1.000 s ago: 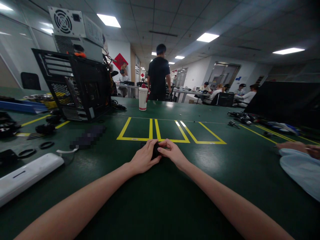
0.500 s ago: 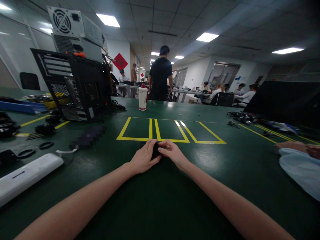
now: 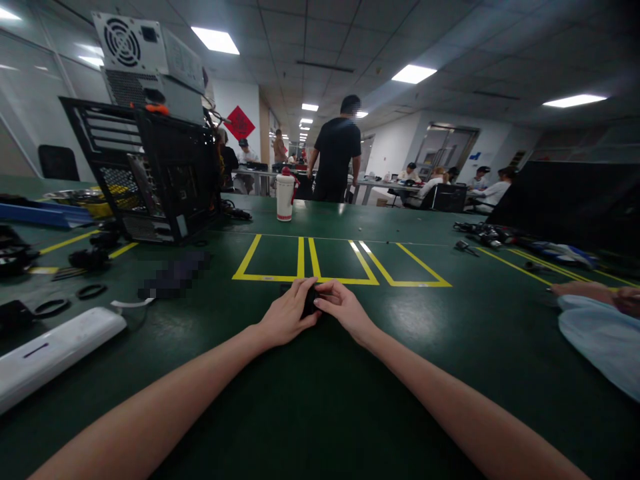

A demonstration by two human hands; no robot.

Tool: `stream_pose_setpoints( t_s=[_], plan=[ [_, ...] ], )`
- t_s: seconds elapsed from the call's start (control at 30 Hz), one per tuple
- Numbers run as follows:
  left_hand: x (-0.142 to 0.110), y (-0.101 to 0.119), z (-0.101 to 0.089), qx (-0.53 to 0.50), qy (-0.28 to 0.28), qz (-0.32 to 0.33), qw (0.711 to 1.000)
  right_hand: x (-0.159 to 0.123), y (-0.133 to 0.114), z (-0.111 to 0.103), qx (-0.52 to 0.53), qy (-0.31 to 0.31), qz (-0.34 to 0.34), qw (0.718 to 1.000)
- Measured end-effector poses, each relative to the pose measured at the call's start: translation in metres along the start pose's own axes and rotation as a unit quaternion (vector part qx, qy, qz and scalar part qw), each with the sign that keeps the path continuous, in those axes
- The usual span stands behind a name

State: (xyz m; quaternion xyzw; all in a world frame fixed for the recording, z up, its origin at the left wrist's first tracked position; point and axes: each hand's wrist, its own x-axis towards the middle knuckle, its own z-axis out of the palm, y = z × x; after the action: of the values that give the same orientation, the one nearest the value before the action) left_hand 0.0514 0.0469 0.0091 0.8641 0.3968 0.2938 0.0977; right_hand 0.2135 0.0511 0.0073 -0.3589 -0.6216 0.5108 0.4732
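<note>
Between my hands is a small black object (image 3: pixel 309 303), mostly covered by fingers, so its kind does not show. My left hand (image 3: pixel 289 313) is closed around its left side, with the thumb along the near edge. From the right, my right hand (image 3: pixel 345 308) has its fingertips and thumb closed against the same object. Both hands are low over the green table (image 3: pixel 320 413), just in front of the yellow tape outlines (image 3: pixel 345 281).
An open black computer case (image 3: pixel 185 180) with power supplies (image 3: pixel 135 47) on top stands at the left. A white cup (image 3: pixel 285 197) is beyond the tape. A white elongated device (image 3: pixel 60 357) lies at left. A co-worker's sleeve (image 3: pixel 600 340) is at right; dark parts (image 3: pixel 483 235) lie beyond it.
My hands hold nearly the same pose on the black object, with only slight finger movement. In the background, a standing person in black has moved to the right.
</note>
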Motion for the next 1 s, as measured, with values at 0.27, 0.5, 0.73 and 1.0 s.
stream_pose_setpoints(
  t_s=[0.27, 0.5, 0.73, 1.0],
  plan=[
    [0.0, -0.003, 0.001, -0.004, -0.004, -0.004, 1.0, -0.004, 0.0, 0.002, 0.008, -0.027, -0.013, 1.0],
    [0.001, 0.0, 0.0, -0.009, 0.003, -0.005, 1.0, 0.001, 0.004, 0.008, -0.02, 0.046, -0.057, 0.997],
    [0.0, 0.003, -0.001, -0.013, -0.01, -0.019, 1.0, 0.008, 0.01, 0.005, 0.011, 0.075, -0.017, 0.997],
    [0.0, 0.005, -0.002, -0.013, -0.01, -0.012, 1.0, 0.005, -0.001, 0.008, 0.089, 0.062, 0.038, 0.993]
  ],
)
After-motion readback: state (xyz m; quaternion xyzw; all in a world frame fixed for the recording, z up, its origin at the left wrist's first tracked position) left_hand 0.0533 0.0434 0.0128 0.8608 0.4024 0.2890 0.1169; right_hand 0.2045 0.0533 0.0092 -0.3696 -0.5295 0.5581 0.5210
